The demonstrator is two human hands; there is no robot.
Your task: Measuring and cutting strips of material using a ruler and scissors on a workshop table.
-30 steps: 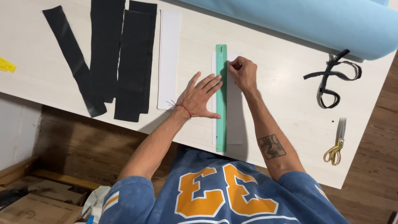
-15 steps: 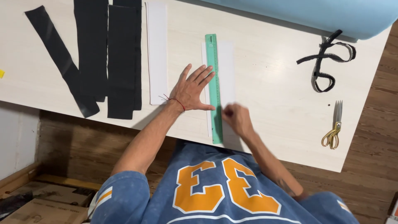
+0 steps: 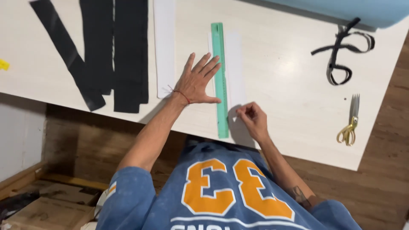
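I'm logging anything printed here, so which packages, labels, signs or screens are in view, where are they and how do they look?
Brown cardboard boxes: on the floor at lower left, under the white table, flat and rectangular, plain.
Labels, signs, screens: none on the table.

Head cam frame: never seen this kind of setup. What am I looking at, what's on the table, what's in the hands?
No machine here: a person works bare-handed, and one camera on their head looks down, so their blue shirt fills the bottom edge. The left hand lies flat, fingers spread, pressing a green ruler onto a white strip on the pale table. The right hand is pinched closed beside the ruler's near end; whatever it holds is too small to tell. Also on the table: black fabric strips, another white strip, a looped black strap, gold-handled scissors and a light-blue roll.
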